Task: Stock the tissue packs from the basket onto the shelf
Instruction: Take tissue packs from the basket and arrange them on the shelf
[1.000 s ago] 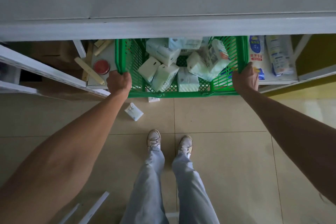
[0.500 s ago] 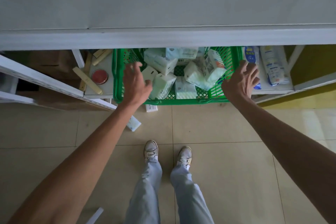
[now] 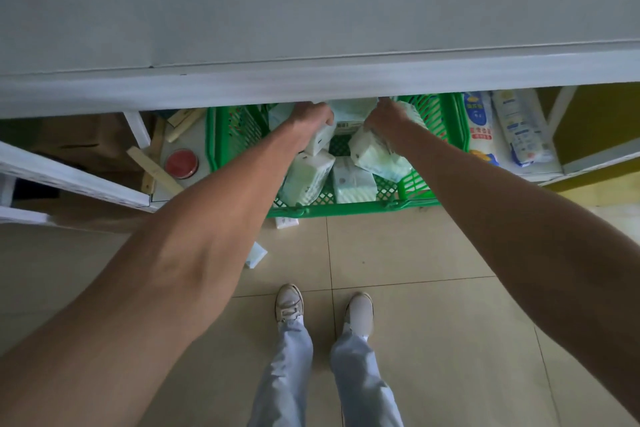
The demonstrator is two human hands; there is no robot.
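A green plastic basket (image 3: 346,210) stands on the floor, partly under the white shelf (image 3: 311,87). It holds several pale tissue packs, among them one at the front left (image 3: 306,180) and one at the front middle (image 3: 353,180). My left hand (image 3: 311,120) and my right hand (image 3: 388,116) are both inside the basket at its far end. They close from either side on a pale green tissue pack (image 3: 349,111). The shelf's front edge hides my fingertips and the top of that pack.
Two blue-and-white bags (image 3: 479,125) lie on the low shelf right of the basket. A red lid (image 3: 181,163) and wooden sticks (image 3: 156,168) lie to its left. Two small packs (image 3: 256,255) sit on the tiled floor near my shoes (image 3: 289,302).
Both hands let go of the basket's side rims and moved inward and forward into the basket, where they closed on a tissue pack. The basket stands still.
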